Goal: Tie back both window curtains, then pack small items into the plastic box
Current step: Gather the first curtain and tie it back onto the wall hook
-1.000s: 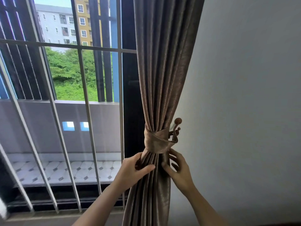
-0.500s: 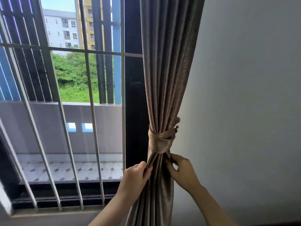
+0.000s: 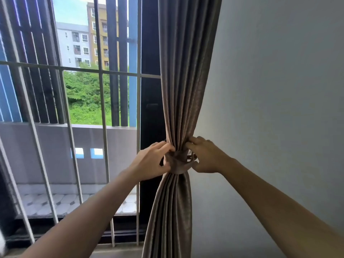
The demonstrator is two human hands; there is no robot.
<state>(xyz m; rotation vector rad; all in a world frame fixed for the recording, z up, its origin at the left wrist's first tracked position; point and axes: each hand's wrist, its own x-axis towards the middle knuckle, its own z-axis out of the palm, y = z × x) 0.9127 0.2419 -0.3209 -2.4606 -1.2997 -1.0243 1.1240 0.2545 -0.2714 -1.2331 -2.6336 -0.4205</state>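
A brown-grey curtain (image 3: 183, 75) hangs at the right side of the window, gathered into a bunch at mid height by a matching fabric tie-back band (image 3: 177, 165). My left hand (image 3: 150, 162) grips the curtain and band from the left, fingers pinched into the folds just above the band. On the right side of the bunch, my right hand (image 3: 205, 157) has its fingers pressed into the folds above the band and its thumb under it. Part of a brown wall hook (image 3: 191, 158) shows between the band and my right hand. No plastic box is in view.
White window bars (image 3: 103, 127) run in front of the glass on the left. A dark window frame (image 3: 151, 101) stands just left of the curtain. A plain white wall (image 3: 270, 108) fills the right side.
Both hands have moved up from the folds below the tie-back to the band itself. The view has shifted closer and the hook is now mostly covered.
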